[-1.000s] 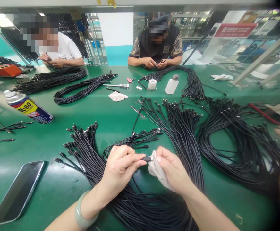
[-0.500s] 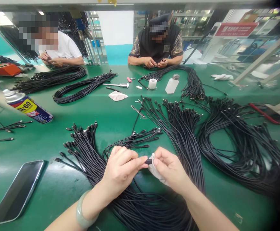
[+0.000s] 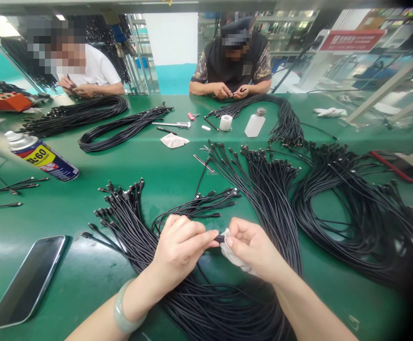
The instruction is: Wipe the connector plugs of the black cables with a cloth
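My left hand (image 3: pixel 180 248) pinches the black plug end of a cable (image 3: pixel 220 238) just above the green table (image 3: pixel 163 170). Fingers of my right hand (image 3: pixel 252 246) are closed on a small white cloth (image 3: pixel 232 255), pressed around the plug tip. Both hands meet over a bundle of black cables (image 3: pixel 131 227) that runs under my wrists. A pale green bangle (image 3: pixel 121 310) sits on my left wrist.
A phone (image 3: pixel 27 282) lies face up at the near left. A blue and yellow spray can (image 3: pixel 41 156) lies on its side further left. More cable bundles (image 3: pixel 351 203) fill the right. A white bottle (image 3: pixel 254 124), tape roll (image 3: pixel 225 122) and cloth (image 3: pixel 173 140) sit mid-table. Two people work across the table.
My hands have closed together, so the cloth now covers more of the plug. A hand at the right edge a second ago has gone from view.
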Motion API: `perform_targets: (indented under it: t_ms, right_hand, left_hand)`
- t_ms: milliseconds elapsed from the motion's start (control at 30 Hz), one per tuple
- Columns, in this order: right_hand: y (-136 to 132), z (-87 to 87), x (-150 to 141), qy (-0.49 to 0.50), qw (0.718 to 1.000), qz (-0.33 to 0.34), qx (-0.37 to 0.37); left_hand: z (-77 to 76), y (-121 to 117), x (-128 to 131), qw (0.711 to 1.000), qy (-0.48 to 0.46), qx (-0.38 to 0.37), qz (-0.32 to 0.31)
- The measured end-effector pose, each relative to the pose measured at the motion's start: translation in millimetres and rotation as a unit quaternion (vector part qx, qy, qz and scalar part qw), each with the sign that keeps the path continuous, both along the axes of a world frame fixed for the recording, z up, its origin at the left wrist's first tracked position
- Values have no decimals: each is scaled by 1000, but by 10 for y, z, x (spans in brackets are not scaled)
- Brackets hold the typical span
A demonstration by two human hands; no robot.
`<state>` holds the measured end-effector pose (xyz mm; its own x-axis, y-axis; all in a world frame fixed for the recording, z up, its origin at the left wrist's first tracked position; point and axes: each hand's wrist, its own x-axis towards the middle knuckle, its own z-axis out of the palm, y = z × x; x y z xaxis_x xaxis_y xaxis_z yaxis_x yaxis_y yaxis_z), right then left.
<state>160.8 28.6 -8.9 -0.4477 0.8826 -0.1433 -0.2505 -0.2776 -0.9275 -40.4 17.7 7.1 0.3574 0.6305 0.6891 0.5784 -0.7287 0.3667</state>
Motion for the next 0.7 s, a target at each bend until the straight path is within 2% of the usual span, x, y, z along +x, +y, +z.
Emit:
perform_targets:
  t_ms: [267,400,467,567,700]
  right_hand:
    - [18,14,-24,28,1000,-6,-10]
    - [-5,16,-38,3,1000,13,-21]
    - [-22,15,-28,0,998,51,-26]
    - [-31,7,8,66,993,88,-43]
    - [-9,-7,39,144,987,52,-57]
  left_hand:
    - [-18,15,5,1000,12,25,0]
    - [-20,9,-3,1000,-3,15,4]
    - [-9,3,-10,1000,-26,-7,6]
    - [7,-5,-20,994,-80,-73,9]
    - [0,-9,-19,974,-162,-157,-8]
